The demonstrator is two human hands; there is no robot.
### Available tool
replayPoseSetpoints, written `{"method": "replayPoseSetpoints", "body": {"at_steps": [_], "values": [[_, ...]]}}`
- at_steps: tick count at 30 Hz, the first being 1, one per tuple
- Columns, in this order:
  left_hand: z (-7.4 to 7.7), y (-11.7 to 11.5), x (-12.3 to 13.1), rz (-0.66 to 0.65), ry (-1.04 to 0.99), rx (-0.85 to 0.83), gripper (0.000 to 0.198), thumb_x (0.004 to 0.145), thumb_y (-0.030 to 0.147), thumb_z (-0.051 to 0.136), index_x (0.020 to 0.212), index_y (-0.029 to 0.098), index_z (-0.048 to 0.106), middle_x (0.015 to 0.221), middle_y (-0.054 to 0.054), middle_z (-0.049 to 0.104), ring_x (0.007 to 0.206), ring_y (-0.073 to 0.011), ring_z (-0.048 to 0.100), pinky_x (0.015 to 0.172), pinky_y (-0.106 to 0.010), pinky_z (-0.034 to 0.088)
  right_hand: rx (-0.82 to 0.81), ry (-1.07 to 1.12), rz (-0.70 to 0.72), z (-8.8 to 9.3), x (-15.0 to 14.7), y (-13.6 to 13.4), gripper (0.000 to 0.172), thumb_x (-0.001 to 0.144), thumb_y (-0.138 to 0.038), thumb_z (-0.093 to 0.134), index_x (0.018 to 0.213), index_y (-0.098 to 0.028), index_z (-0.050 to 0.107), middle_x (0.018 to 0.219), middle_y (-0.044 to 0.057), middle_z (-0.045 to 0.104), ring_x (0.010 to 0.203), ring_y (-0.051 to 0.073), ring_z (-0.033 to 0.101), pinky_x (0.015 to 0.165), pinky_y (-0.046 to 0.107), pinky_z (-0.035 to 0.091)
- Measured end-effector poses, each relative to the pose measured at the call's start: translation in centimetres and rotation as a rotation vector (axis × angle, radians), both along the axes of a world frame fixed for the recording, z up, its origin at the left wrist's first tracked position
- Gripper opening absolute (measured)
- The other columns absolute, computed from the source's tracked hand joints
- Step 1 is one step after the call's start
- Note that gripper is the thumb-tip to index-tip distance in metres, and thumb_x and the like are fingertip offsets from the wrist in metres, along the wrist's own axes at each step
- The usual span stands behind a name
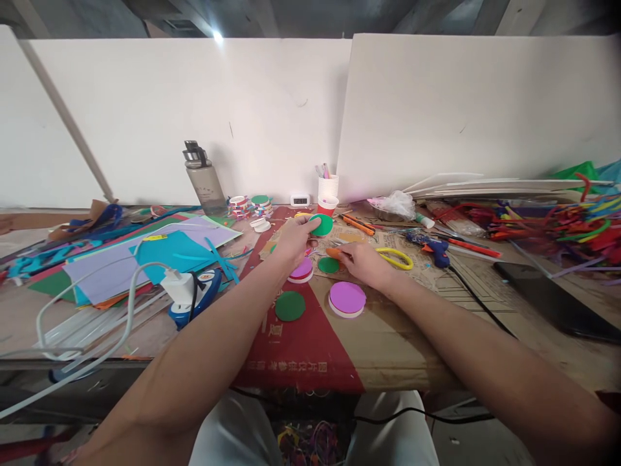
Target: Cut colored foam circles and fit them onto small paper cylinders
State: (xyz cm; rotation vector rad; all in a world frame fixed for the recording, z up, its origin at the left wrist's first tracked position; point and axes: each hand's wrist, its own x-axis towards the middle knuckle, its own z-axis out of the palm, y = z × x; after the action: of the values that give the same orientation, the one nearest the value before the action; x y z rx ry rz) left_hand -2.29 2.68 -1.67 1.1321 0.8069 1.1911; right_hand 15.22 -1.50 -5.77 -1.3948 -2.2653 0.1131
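Observation:
My left hand (292,244) pinches a green disc (321,224) by its edge, raised above the cardboard. Close by on the right, my right hand (361,264) is closed on a small orange piece (333,252) whose kind I cannot make out. Below the fingers lie a smaller green disc (328,265) and a purple-topped white disc (301,268), partly covered by my left hand. Nearer me are a dark green disc (290,306) and a larger purple disc (347,297) on a white one. Yellow scissor-like handles (395,259) rest beside my right wrist.
Left are coloured sheets (109,265), a power strip (206,291) with cables and a bottle (206,184). Behind stand disc stacks (262,207), paper cups (328,206) and a small clock (300,200). Right are a glue gun (436,251), a phone (557,298) and pipe cleaners (557,223).

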Motion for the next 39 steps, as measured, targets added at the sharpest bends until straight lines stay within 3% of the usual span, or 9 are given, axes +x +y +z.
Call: {"method": "replayPoseSetpoints", "body": {"at_steps": [7, 12, 17, 20, 24, 28, 31, 35, 39], "values": [[0.2, -0.4, 0.2, -0.007, 0.04, -0.01, 0.027, 0.068, 0.028, 0.08, 0.08, 0.013, 0.062, 0.072, -0.004, 0.064, 0.057, -0.01, 0.055, 0.047, -0.022, 0.036, -0.037, -0.07, 0.127, -0.2, 0.0, 0.2, 0.028, 0.087, -0.027, 0.068, 0.111, -0.013, 0.072, 0.106, 0.014, 0.067, 0.095, 0.023, 0.061, 0.086, 0.036, 0.048], [0.3, -0.8, 0.4, 0.01, 0.11, 0.007, 0.014, 0.075, 0.02, 0.07, 0.079, 0.014, 0.059, 0.069, -0.003, 0.062, 0.052, -0.0081, 0.051, 0.044, -0.021, 0.032, -0.077, -0.124, 0.18, 0.2, 0.1, 0.4, 0.026, 0.089, -0.03, 0.066, 0.11, -0.015, 0.071, 0.109, 0.014, 0.067, 0.098, 0.023, 0.061, 0.086, 0.035, 0.047], [0.4, -0.7, 0.3, 0.091, 0.306, 0.139, 0.01, 0.075, 0.016, 0.066, 0.084, 0.015, 0.062, 0.073, -0.003, 0.063, 0.052, -0.0094, 0.053, 0.044, -0.021, 0.035, -0.017, -0.156, -0.032, 0.8, -0.2, 0.3, 0.028, 0.096, -0.017, 0.045, 0.104, -0.015, 0.071, 0.096, 0.014, 0.073, 0.084, 0.021, 0.065, 0.077, 0.03, 0.045], [0.2, -0.5, 0.2, 0.103, 0.461, 0.233, 0.011, 0.071, 0.014, 0.067, 0.081, 0.016, 0.064, 0.074, -0.002, 0.065, 0.052, -0.0103, 0.052, 0.045, -0.021, 0.037, 0.005, -0.022, -0.237, 1.2, 0.7, 0.6, 0.026, 0.09, -0.015, 0.048, 0.096, -0.016, 0.073, 0.089, 0.011, 0.075, 0.075, 0.019, 0.064, 0.07, 0.028, 0.043], [-0.7, -0.5, 0.3, -0.164, 0.574, 0.284, 0.01, 0.066, 0.016, 0.07, 0.074, 0.019, 0.069, 0.069, -0.001, 0.066, 0.054, -0.0123, 0.054, 0.045, -0.02, 0.037, 0.023, 0.26, -0.391, 1.1, 2.7, 1.4, 0.022, 0.086, -0.018, 0.048, 0.081, -0.017, 0.07, 0.071, 0.007, 0.073, 0.063, 0.017, 0.063, 0.059, 0.026, 0.041], [-1.8, -0.5, 0.8, -0.301, 0.657, 0.432, 0.015, 0.06, 0.012, 0.074, 0.07, 0.023, 0.073, 0.07, -0.001, 0.07, 0.063, -0.0156, 0.057, 0.053, -0.022, 0.04, -0.087, 0.511, -0.341, 0.7, 3.8, 1.9, 0.02, 0.087, -0.024, 0.048, 0.078, -0.02, 0.066, 0.059, 0.002, 0.067, 0.053, 0.015, 0.061, 0.052, 0.025, 0.041], [-2.2, -0.3, 1.0, -0.183, 0.684, 0.5, 0.016, 0.059, 0.013, 0.078, 0.07, 0.024, 0.074, 0.076, -0.002, 0.071, 0.071, -0.0173, 0.058, 0.063, -0.023, 0.042, -0.127, 0.593, -0.315, 0.9, 3.5, 1.6, 0.019, 0.087, -0.026, 0.05, 0.078, -0.021, 0.066, 0.058, 0.001, 0.066, 0.052, 0.016, 0.061, 0.052, 0.025, 0.044], [-1.7, -0.2, 1.0, 0.014, 0.604, 0.381, 0.03, 0.067, 0.032, 0.079, 0.095, 0.021, 0.074, 0.092, -0.007, 0.071, 0.077, -0.0185, 0.061, 0.064, -0.024, 0.043, -0.128, 0.652, -0.272, 1.8, 2.5, 0.4, 0.018, 0.086, -0.027, 0.053, 0.076, -0.02, 0.067, 0.059, 0.001, 0.068, 0.054, 0.016, 0.062, 0.055, 0.027, 0.048], [-1.0, -1.1, 1.3, -0.162, 0.492, 0.307, 0.039, 0.076, 0.042, 0.072, 0.108, 0.019, 0.067, 0.102, -0.008, 0.069, 0.076, -0.0184, 0.063, 0.064, -0.026, 0.046, -0.182, 0.791, -0.145, 2.3, 1.2, -0.8, 0.018, 0.084, -0.033, 0.059, 0.082, -0.021, 0.071, 0.067, 0.001, 0.071, 0.06, 0.017, 0.065, 0.061, 0.03, 0.054]]}}
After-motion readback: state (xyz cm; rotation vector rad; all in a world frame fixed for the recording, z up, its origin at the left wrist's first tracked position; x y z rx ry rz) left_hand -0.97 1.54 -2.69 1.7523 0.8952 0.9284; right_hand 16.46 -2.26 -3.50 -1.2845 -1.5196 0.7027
